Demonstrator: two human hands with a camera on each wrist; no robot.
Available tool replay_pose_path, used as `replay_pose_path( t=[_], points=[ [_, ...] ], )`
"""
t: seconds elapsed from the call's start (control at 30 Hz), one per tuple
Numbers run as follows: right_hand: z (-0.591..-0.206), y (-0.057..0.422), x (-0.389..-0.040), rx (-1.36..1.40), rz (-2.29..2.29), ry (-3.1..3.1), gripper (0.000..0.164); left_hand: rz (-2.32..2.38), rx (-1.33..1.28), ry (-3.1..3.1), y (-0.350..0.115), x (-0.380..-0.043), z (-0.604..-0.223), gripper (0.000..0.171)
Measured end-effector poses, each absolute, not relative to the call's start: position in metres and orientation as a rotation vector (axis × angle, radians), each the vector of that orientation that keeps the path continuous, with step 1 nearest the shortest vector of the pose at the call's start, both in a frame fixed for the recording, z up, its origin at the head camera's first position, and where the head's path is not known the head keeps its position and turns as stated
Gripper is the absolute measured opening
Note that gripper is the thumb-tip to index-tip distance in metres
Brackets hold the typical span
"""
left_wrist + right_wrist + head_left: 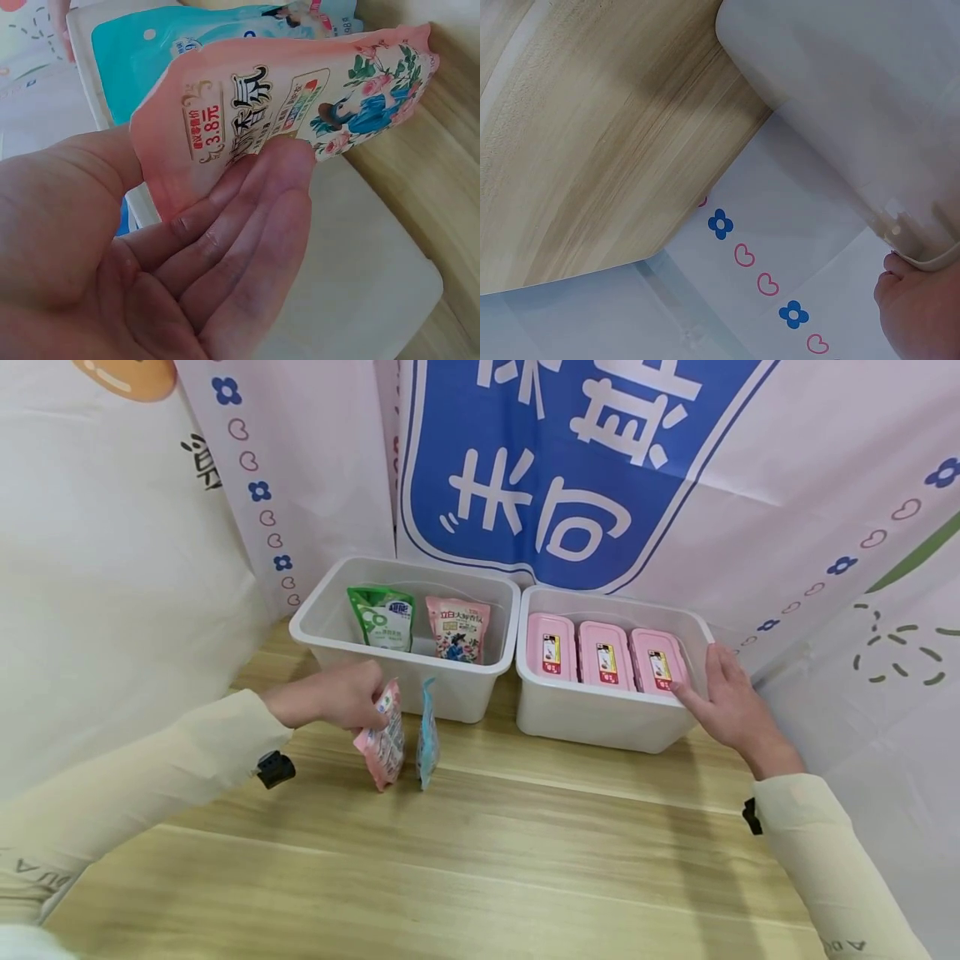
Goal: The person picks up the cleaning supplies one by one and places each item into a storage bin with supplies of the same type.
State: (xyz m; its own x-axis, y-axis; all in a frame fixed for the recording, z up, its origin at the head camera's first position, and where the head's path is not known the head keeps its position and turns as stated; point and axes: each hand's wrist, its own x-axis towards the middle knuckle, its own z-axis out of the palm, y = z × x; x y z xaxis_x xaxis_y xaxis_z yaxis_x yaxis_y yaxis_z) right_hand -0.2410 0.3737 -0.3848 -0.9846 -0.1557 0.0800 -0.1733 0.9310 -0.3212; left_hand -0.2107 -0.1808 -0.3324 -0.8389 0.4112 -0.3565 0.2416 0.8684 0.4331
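Note:
My left hand (pixel 330 695) pinches the top of a pink laundry-detergent pouch (pixel 387 752) between thumb and fingers. In the left wrist view the pouch (pixel 300 105) shows a flower print, a figure and a 3.8 price. Just right of it, a blue pouch (pixel 428 739) stands on edge on the table, seen edge-on in the head view. My right hand (pixel 738 714) grips the right corner of the right white bin (pixel 600 720), thumb over the rim. Three pink lidded boxes (pixel 606 653) sit inside that bin.
The left white bin (pixel 450 689) holds a green pouch (pixel 386 620) and another pink pouch (pixel 459 631). Both bins stand side by side on a wooden table (pixel 480 860), against a printed cloth backdrop (pixel 322 452). Cloth also closes off both sides.

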Motion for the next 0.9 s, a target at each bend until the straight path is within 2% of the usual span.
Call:
replay_pose_path(
  t=[0.23,0.5,0.7,0.9],
  points=[
    [-0.384,0.373,-0.241,0.261,0.504,-3.033,0.098,0.501,0.499,2.609,-0.181,-0.210,-0.333,0.008],
    [-0.384,0.373,-0.241,0.270,0.505,-3.029,0.097,0.413,0.541,2.644,-0.186,-0.208,-0.328,0.014],
    [-0.385,0.372,-0.242,0.295,0.513,-2.985,0.092,0.365,0.518,2.637,-0.191,-0.206,-0.320,0.005],
    [-0.384,0.372,-0.242,0.297,0.520,-2.974,0.088,0.321,0.597,2.690,-0.195,-0.205,-0.309,0.009]
  ],
)
